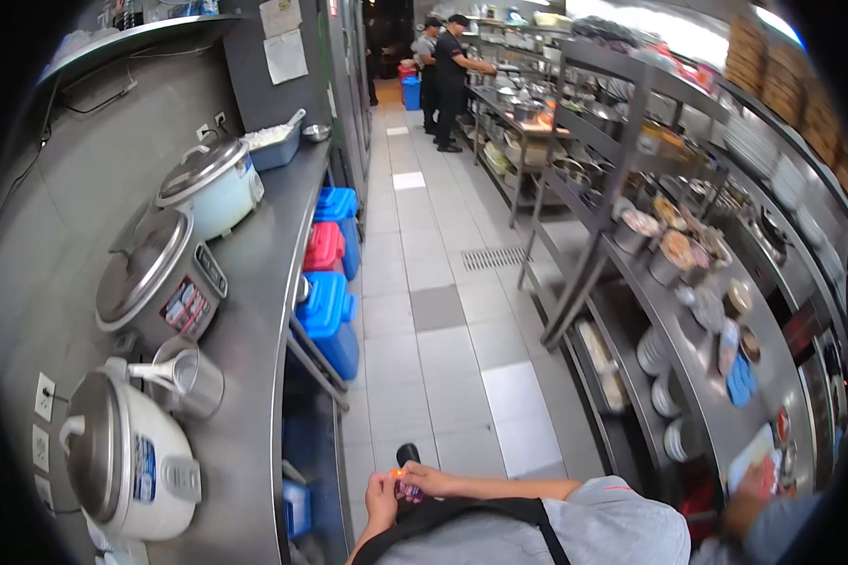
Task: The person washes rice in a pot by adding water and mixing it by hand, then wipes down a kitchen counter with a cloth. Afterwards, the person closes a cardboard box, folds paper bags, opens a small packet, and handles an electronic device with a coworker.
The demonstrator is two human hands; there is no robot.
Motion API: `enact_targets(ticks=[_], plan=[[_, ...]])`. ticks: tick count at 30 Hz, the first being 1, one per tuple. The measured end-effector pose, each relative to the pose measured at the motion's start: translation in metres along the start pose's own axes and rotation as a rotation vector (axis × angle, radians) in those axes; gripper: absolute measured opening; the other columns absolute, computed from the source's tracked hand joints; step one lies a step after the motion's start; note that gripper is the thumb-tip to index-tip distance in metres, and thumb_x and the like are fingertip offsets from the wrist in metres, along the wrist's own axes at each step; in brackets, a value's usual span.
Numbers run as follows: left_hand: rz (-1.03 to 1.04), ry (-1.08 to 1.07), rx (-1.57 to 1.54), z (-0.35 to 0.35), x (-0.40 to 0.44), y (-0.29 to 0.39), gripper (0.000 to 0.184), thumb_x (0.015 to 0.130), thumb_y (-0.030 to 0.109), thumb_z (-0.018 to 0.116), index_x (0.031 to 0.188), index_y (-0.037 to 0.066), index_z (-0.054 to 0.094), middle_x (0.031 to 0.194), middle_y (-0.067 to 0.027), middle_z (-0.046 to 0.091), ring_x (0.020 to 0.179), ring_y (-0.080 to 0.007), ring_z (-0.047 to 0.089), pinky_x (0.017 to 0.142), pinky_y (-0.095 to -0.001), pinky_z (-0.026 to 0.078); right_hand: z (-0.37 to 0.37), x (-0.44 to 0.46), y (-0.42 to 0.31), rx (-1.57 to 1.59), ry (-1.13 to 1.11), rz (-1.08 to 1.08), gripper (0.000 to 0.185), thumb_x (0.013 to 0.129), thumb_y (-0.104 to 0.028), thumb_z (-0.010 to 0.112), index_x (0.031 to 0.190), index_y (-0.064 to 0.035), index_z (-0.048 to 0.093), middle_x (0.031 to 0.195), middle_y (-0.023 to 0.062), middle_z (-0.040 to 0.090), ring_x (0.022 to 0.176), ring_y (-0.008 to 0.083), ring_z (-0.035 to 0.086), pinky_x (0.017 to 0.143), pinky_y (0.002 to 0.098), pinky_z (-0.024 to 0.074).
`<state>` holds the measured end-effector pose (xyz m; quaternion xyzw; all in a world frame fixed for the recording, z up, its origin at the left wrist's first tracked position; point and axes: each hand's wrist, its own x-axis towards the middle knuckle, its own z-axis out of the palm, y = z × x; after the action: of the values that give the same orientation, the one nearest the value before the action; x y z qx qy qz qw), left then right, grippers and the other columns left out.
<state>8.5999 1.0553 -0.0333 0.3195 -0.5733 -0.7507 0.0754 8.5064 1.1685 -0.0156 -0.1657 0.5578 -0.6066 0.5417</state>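
Both of my hands meet in front of my body at the bottom centre. My left hand (383,499) has its fingers closed at the end of a small object with an orange top (398,475). From the right, my right hand (426,481) wraps round the same small object, whose lower part looks dark purple. Most of the object is hidden by my fingers. Below the hands are a dark apron (471,514) and a grey shirt. A dark shoe (407,454) shows just beyond them on the tiles.
Rice cookers (151,452) and a metal pitcher (198,381) stand on the left counter (250,377), with blue bins (328,325) below. At right are a shelved steel table (650,301) and a co-worker's hand (746,499). Two people (448,75) stand farther down the aisle.
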Motion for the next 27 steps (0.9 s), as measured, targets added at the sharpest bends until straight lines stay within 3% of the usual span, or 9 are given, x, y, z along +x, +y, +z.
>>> enact_targets(ticks=[4, 7, 10, 13, 16, 19, 21, 24, 27], plan=[[0.205, 0.066, 0.122, 0.014, 0.154, 0.046, 0.014, 0.092, 0.013, 0.049, 0.098, 0.001, 0.048, 0.086, -0.0087, 0.057, 0.076, -0.0136, 0.057, 0.069, -0.027, 0.049, -0.084, 0.118, -0.062, 0.035, 0.009, -0.219, 0.023, 0.093, -0.025, 0.048, 0.103, -0.0051, 0.053, 0.074, 0.0032, 0.055, 0.07, 0.011, 0.055, 0.059, 0.0258, 0.0483], [0.352, -0.073, 0.036, 0.055, 0.254, 0.101, 0.014, 0.09, 0.011, 0.051, 0.098, 0.0, 0.05, 0.091, -0.0101, 0.058, 0.08, -0.0138, 0.058, 0.073, -0.0269, 0.049, -0.158, 0.179, -0.149, 0.055, 0.184, -0.132, 0.023, 0.092, -0.019, 0.05, 0.107, -0.0024, 0.056, 0.091, 0.0051, 0.057, 0.084, 0.0117, 0.055, 0.073, 0.027, 0.0482], [0.209, -0.185, -0.116, 0.105, 0.323, 0.162, 0.016, 0.089, 0.011, 0.054, 0.099, -0.001, 0.051, 0.092, -0.0112, 0.059, 0.081, -0.014, 0.059, 0.075, -0.0273, 0.049, -0.214, 0.201, -0.215, 0.019, 0.285, -0.188, 0.02, 0.09, -0.014, 0.053, 0.106, -0.0016, 0.056, 0.093, 0.007, 0.058, 0.083, 0.0137, 0.057, 0.072, 0.0281, 0.0496], [0.136, -0.352, 0.192, 0.131, 0.417, 0.184, 0.015, 0.089, 0.013, 0.054, 0.095, 0.0, 0.056, 0.087, -0.0079, 0.061, 0.075, -0.0107, 0.059, 0.068, -0.0249, 0.048, -0.275, 0.243, -0.236, 0.141, 0.378, -0.322, 0.017, 0.088, -0.014, 0.056, 0.1, -0.002, 0.058, 0.087, 0.0057, 0.059, 0.079, 0.0139, 0.058, 0.068, 0.0288, 0.0491], [0.251, -0.424, 0.606, 0.179, 0.508, 0.237, 0.016, 0.088, 0.018, 0.054, 0.088, 0.002, 0.057, 0.081, -0.0106, 0.061, 0.073, -0.0192, 0.06, 0.064, -0.0305, 0.047, -0.351, 0.275, -0.303, -0.456, 0.455, -0.185, 0.015, 0.089, -0.018, 0.055, 0.093, -0.0032, 0.059, 0.085, 0.0048, 0.06, 0.079, 0.0128, 0.059, 0.067, 0.0306, 0.048], [0.503, -0.412, 0.787, 0.235, 0.607, 0.252, 0.018, 0.085, 0.021, 0.053, 0.087, 0.003, 0.054, 0.078, -0.0165, 0.058, 0.076, -0.0354, 0.057, 0.066, -0.0401, 0.045, -0.444, 0.331, -0.344, -0.806, 0.447, -0.249, 0.02, 0.087, -0.021, 0.052, 0.088, -0.003, 0.059, 0.084, 0.0144, 0.061, 0.078, 0.0273, 0.06, 0.068, 0.0363, 0.0464], [0.478, -0.387, 0.767, 0.277, 0.673, 0.27, 0.018, 0.085, 0.021, 0.053, 0.089, 0.003, 0.054, 0.08, -0.0166, 0.059, 0.077, -0.0354, 0.058, 0.067, -0.0404, 0.046, -0.5, 0.367, -0.386, -0.943, 0.449, -0.342, 0.02, 0.086, -0.021, 0.049, 0.085, -0.0029, 0.058, 0.086, 0.0187, 0.059, 0.08, 0.0375, 0.056, 0.067, 0.0407, 0.0457], [0.431, -0.406, 0.777, 0.317, 0.752, 0.336, 0.018, 0.085, 0.02, 0.054, 0.09, 0.003, 0.056, 0.078, -0.0159, 0.061, 0.073, -0.0317, 0.06, 0.064, -0.0376, 0.046, -0.571, 0.414, -0.48, -1.157, 0.381, -0.215, 0.019, 0.085, -0.021, 0.049, 0.084, -0.0037, 0.056, 0.082, 0.0153, 0.059, 0.078, 0.0352, 0.057, 0.065, 0.0419, 0.046], [0.497, -0.4, 0.726, 0.348, 0.825, 0.395, 0.015, 0.083, 0.017, 0.057, 0.087, 0.003, 0.06, 0.071, -0.0138, 0.062, 0.063, -0.0251, 0.062, 0.056, -0.0324, 0.046, -0.623, 0.462, -0.552, -1.273, 0.318, -0.433, 0.017, 0.084, -0.022, 0.05, 0.083, -0.0052, 0.052, 0.078, 0.0126, 0.057, 0.075, 0.0328, 0.058, 0.062, 0.0421, 0.0466]])
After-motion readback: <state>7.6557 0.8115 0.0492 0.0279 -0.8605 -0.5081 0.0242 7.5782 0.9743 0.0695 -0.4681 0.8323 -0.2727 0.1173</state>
